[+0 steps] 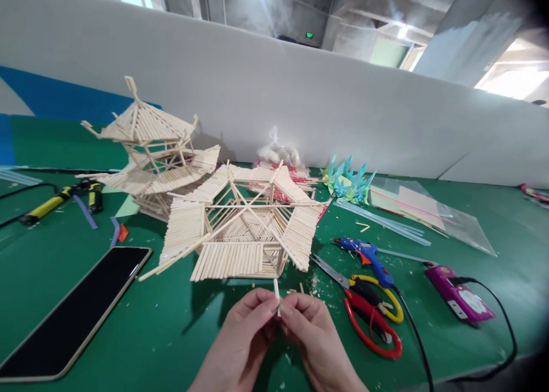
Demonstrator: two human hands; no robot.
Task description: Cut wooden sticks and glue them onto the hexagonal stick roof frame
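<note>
Between the fingertips of my left hand (pixel 253 318) and my right hand (pixel 306 323) stands a short pale wooden stick (pixel 277 292), pinched by both. Just beyond my fingers sits a pavilion model (pixel 234 260) built of wooden sticks, its roof frame open in the middle. The front roof panel is laid with sticks on its left, and a gap shows on its right. Small stick offcuts (pixel 315 293) lie on the green table right of the model. A taller tiered stick pagoda (pixel 150 123) stands behind it at the left.
Scissors (pixel 343 280) and red-handled cutters (pixel 373 318) lie at the right, with a blue glue gun (pixel 364 255) and purple power box (pixel 461 298) beyond. A phone (pixel 77 318) is at the left. Glue sticks (pixel 386 223) and blue folded paper (pixel 349 178) lie behind.
</note>
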